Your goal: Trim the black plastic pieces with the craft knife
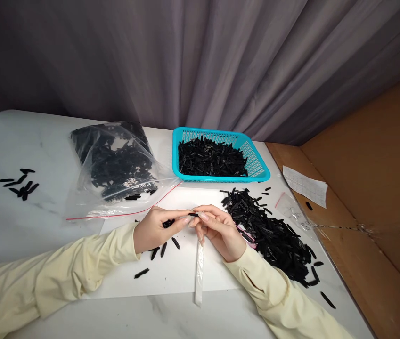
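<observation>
My left hand (157, 228) and my right hand (219, 230) meet over a white sheet (175, 268) at the table's middle. Between their fingertips is one small black strip (193, 214). The left palm also holds a few black strips (167, 223). A narrow white paper band (199, 268) hangs down from my right hand onto the sheet. Three loose black strips (164, 248) lie under my left hand. A large heap of black strips (273, 235) lies just right of my right hand.
A turquoise basket (261, 169) full of black strips stands at the back. A clear zip bag (115, 165) of strips lies back left. Several stray strips (21, 183) sit far left. A brown cardboard wall (379, 188) and a paper slip (306, 186) are at the right.
</observation>
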`<state>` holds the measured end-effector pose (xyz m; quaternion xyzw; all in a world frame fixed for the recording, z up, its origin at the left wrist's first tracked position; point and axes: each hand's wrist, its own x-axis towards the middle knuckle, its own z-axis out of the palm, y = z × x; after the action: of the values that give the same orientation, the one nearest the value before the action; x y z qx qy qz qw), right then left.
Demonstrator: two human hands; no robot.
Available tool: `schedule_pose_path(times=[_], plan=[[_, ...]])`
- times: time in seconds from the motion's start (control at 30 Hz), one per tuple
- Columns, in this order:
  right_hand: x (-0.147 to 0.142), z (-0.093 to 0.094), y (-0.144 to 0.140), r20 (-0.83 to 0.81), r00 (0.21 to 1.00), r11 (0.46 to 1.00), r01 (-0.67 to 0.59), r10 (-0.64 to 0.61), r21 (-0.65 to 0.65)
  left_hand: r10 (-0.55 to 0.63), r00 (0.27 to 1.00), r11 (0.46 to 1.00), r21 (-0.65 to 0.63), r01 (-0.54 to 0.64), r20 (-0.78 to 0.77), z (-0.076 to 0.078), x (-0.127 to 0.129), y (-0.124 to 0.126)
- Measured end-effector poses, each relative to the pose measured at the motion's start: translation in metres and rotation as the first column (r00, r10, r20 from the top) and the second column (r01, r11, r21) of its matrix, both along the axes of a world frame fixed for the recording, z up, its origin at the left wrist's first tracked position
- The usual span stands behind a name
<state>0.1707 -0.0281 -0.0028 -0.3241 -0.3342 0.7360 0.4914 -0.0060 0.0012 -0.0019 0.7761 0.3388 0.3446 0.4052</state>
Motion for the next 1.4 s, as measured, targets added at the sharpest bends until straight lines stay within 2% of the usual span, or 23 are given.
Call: schedule_pose_path(times=[0.37,0.47,0.53,0.6,0.63,0.67,0.73,0.77,0.8,0.83,0.87,0.93,1.0,1.1,1.2,1.27,1.4], plan=[[0.001,0.001,-0.002,0.046,0.999,0.999,0.03,-0.029,-0.027,0.014,1.0,1.0,0.011,-0.014,0.01,0.004,0.001,0.0],[0.007,0.012,0.004,0.15,0.982,0.992,0.105,-0.113,0.063,0.025,1.0,1.0,-0.003,-0.025,0.002,0.004,0.001,0.0],[0.016,0.025,0.017,0.261,0.937,0.963,0.182,-0.231,0.201,0.014,1.0,1.0,-0.023,-0.014,-0.001,0.004,0.001,0.0],[0.026,0.041,0.035,0.402,0.835,0.894,0.213,-0.376,0.394,-0.008,1.0,0.999,-0.052,0.008,-0.002,0.005,0.001,0.0],[0.03,0.049,0.045,0.501,0.751,0.862,0.174,-0.429,0.476,-0.014,1.0,0.997,-0.071,0.014,-0.003,0.006,0.001,0.0],[0.032,0.056,0.053,0.604,0.639,0.834,0.112,-0.476,0.54,-0.017,1.0,0.996,-0.088,0.017,-0.002,0.007,0.001,0.0],[0.033,0.067,0.062,0.701,0.371,0.739,-0.054,-0.609,0.671,-0.021,1.0,0.993,-0.119,0.021,-0.001,0.007,0.001,0.001],[0.03,0.071,0.062,0.702,0.278,0.689,-0.161,-0.656,0.707,-0.022,1.0,0.991,-0.128,0.023,0.003,0.007,0.001,0.001],[0.026,0.073,0.059,0.694,0.24,0.639,-0.273,-0.679,0.719,-0.025,1.0,0.991,-0.135,0.026,0.008,0.007,0.002,0.001],[0.02,0.074,0.053,0.697,0.253,0.592,-0.382,-0.671,0.709,-0.031,0.999,0.99,-0.141,0.033,0.016,0.007,0.002,0.001],[0.014,0.074,0.046,0.72,0.303,0.554,-0.479,-0.624,0.681,-0.034,0.999,0.989,-0.146,0.038,0.024,0.007,0.002,0.001],[0.001,0.069,0.033,0.779,0.397,0.484,-0.619,-0.486,0.618,-0.039,0.999,0.985,-0.168,0.045,0.036,0.007,0.002,0.001],[-0.008,0.062,0.025,0.806,0.444,0.435,-0.682,-0.392,0.588,-0.054,0.998,0.98,-0.188,0.061,0.044,0.007,0.002,0.001],[-0.013,0.052,0.025,0.82,0.476,0.399,-0.717,-0.318,0.571,-0.106,0.993,0.972,-0.203,0.116,0.057,0.007,0.001,0.0],[-0.012,0.048,0.03,0.837,0.474,0.383,-0.745,-0.273,0.547,-0.148,0.988,0.961,-0.23,0.156,0.051,0.006,0.001,0.0],[-0.012,0.047,0.031,0.843,0.474,0.393,-0.746,-0.253,0.537,-0.163,0.986,0.955,-0.245,0.166,0.034,0.005,0.002,0.0],[-0.013,0.041,0.029,0.815,0.531,0.474,-0.67,-0.231,0.571,-0.182,0.983,0.951,-0.254,0.176,0.0,0.006,0.001,0.001]])
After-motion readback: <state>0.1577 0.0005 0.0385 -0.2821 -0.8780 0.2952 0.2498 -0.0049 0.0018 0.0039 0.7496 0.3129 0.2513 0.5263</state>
